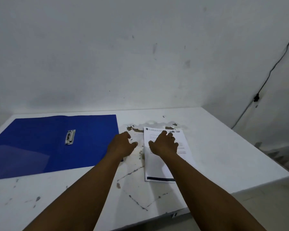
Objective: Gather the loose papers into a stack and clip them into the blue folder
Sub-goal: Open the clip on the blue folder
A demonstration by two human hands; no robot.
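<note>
Papers (163, 165) under the right hand (164, 145), long axis toward the tabletop's (223, 147) far edge; grip loosely curled, pinching nothing; left hand (121, 145) likewise; blue folder (40, 147) leftward.

top sheet of the papers (163, 164): a printed letterhead line runs along the far edge, just beyond the fingertips of the right hand (164, 145); too blurred to read.
small emblem: sits at the far left corner of that sheet, ahead of the right thumb; no letters can be told.
two dark logos: sit at the far right corner, just past the right hand's knuckles; their lettering is illegible.
body lines: thin grey text rows lie beside and under the right hand; unreadable.
dark band: along the sheet's near edge, by the right forearm; no text legible.
</note>
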